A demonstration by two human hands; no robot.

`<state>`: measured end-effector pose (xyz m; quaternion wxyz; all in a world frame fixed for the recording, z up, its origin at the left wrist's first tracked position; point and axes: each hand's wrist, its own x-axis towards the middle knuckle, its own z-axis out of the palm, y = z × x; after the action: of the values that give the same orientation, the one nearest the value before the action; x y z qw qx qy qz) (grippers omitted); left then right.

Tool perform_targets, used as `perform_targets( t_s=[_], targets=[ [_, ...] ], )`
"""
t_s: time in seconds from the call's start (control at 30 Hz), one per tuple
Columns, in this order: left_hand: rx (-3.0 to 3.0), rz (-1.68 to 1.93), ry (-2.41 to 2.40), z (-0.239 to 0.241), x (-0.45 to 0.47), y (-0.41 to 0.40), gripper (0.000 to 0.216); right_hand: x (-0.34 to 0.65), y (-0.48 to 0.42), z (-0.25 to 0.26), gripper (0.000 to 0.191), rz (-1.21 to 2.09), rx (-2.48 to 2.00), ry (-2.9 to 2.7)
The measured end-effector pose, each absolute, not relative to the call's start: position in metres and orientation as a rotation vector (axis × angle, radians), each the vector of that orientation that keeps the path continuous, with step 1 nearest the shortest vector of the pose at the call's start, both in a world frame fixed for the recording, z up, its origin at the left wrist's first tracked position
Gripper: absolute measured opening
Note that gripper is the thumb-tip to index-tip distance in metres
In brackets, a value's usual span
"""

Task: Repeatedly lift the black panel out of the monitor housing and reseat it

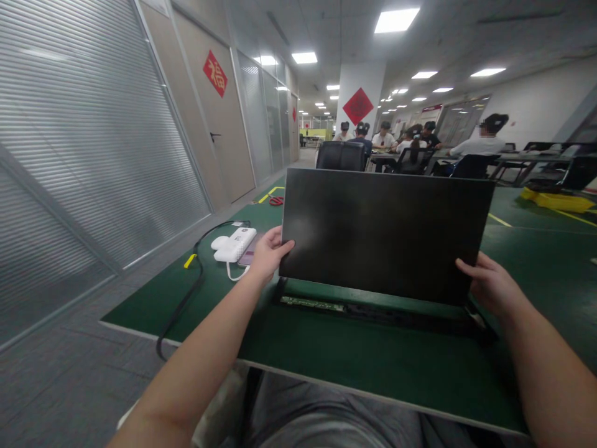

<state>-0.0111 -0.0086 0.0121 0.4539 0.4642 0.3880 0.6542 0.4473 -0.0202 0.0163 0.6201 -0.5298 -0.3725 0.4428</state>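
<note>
Between my hands a flat black display panel [382,233] is held tilted up, its dark face toward me. My left hand [269,256] grips its left edge, thumb on the front and fingers mostly behind. On the opposite edge my right hand [494,283] pinches the panel the same way. Just below its lower edge, a narrow green circuit board [312,304] shows on the left, with a long dark strip [405,316] continuing to the right. The panel hides whatever lies behind it.
Left of the panel on the green table [373,361] lie a white power bank [236,244], a phone [247,252] and a black cable [198,274]. Red-handled scissors [276,201] lie farther back. A yellow tray [557,200] sits at right. People sit at distant tables.
</note>
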Motion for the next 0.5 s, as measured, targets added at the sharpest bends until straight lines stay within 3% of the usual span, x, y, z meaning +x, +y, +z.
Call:
perform_targets(
  t_s=[0.17, 0.5],
  targets=[
    [1.068, 1.495, 1.015, 0.004, -0.009, -0.007, 0.084, 0.453, -0.017, 0.016, 0.043, 1.106, -1.373, -0.736],
    [1.046, 1.395, 1.150, -0.008, -0.004, -0.005, 0.070, 0.445, -0.012, 0.007, 0.044, 1.104, -1.449, -0.723]
  ],
)
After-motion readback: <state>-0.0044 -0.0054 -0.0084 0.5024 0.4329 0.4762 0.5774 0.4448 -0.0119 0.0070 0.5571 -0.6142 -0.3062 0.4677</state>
